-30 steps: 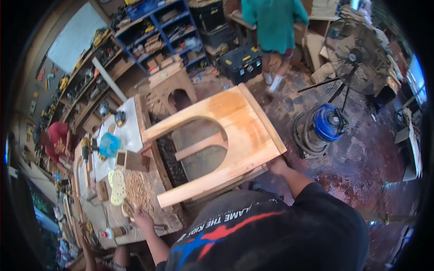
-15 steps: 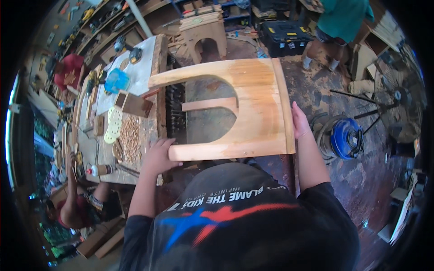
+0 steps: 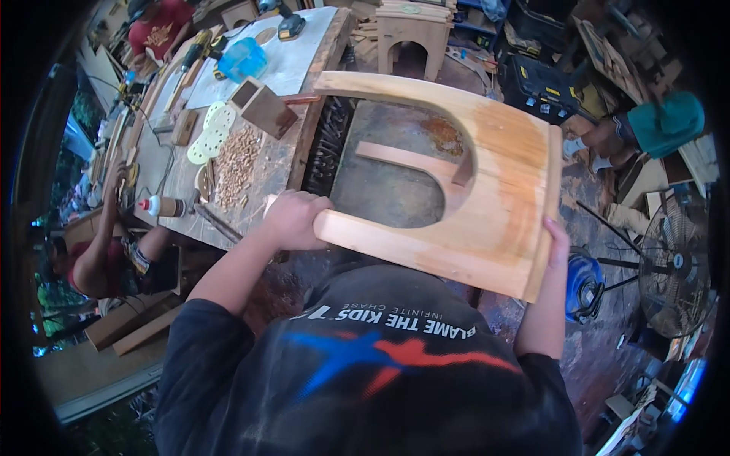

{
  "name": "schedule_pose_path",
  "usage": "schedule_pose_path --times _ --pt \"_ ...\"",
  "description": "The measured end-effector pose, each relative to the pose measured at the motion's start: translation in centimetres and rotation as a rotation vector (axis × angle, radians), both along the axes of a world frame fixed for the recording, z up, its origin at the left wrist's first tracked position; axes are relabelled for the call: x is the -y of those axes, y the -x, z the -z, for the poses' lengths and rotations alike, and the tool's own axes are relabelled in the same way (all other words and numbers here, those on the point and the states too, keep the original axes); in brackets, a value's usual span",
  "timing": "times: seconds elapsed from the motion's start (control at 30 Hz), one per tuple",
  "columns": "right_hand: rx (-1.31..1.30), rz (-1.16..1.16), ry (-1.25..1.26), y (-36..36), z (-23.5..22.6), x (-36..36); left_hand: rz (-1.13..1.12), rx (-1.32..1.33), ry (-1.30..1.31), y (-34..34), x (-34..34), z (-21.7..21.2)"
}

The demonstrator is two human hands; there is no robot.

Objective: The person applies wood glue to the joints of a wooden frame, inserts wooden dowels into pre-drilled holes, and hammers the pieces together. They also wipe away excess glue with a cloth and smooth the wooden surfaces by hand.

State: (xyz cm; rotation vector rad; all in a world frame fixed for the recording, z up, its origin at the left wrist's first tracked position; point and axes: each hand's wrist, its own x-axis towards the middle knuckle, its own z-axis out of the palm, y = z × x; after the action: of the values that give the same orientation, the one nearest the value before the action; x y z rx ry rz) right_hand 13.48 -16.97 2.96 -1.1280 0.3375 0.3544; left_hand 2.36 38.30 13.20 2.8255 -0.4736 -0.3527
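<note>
A wooden stool [image 3: 506, 163] with arched cutouts lies on its side in front of me, legs to the left and top board to the right. My left hand [image 3: 295, 219] is closed round the end of its near leg. My right hand [image 3: 557, 242] grips the outer side of the top board near its close corner; some of those fingers are hidden behind the board. Through the arch, the opposite legs and a crosspiece [image 3: 403, 155] show.
The workbench [image 3: 266, 163] at left bears wooden plugs [image 3: 237, 163], green sanding discs [image 3: 213, 133], a box [image 3: 262, 109], a glue bottle [image 3: 161, 206] and a drill [image 3: 290, 24]. A fan [image 3: 677, 262] and blue shop vacuum [image 3: 584, 285] stand right. Several people are nearby.
My view has swung, so the bench and stool sit further right. The stool's near right corner has tilted toward me. My left hand has closed more fully round the leg end.
</note>
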Motion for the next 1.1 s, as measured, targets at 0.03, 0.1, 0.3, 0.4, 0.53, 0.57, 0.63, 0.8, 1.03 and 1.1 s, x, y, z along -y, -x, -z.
schedule_pose_path --times 0.03,0.1,0.3,0.4,0.53,0.57,0.63,0.8,1.03,1.1 --pt "0.003 -0.010 0.006 0.1 -2.3 0.2 0.008 0.019 0.029 0.0 0.6 -0.2" --pt "0.118 -0.052 -0.029 0.1 -8.2 0.2 0.001 0.012 0.103 0.0 1.6 0.3" --pt "0.377 -0.131 0.107 1.0 -19.3 -1.7 0.020 -0.056 0.355 0.3 3.6 4.8" --pt "0.411 -0.185 0.115 1.1 -23.6 -6.2 -0.005 -0.036 0.427 0.2 3.2 8.6" --pt "0.461 -0.207 0.344 -1.1 -20.5 -13.0 -0.113 -0.206 0.466 -0.1 1.1 15.4" --pt "0.370 -0.291 0.365 -0.4 -22.4 -16.0 -0.202 -0.260 0.459 1.3 0.1 15.7" --pt "0.664 -0.353 0.403 -0.6 -20.8 -19.6 -0.241 -0.246 0.463 1.7 -0.4 16.5" --pt "0.605 -0.330 0.404 -1.5 -19.5 -25.7 -0.463 -0.070 0.482 2.0 -1.1 17.3" --pt "0.521 -0.369 0.639 -0.1 -19.5 -34.4 -0.623 0.015 0.481 4.3 -2.1 19.1" --pt "0.595 -0.393 0.614 -0.1 -18.6 -37.1 -0.652 0.023 0.367 5.9 -2.9 18.7"
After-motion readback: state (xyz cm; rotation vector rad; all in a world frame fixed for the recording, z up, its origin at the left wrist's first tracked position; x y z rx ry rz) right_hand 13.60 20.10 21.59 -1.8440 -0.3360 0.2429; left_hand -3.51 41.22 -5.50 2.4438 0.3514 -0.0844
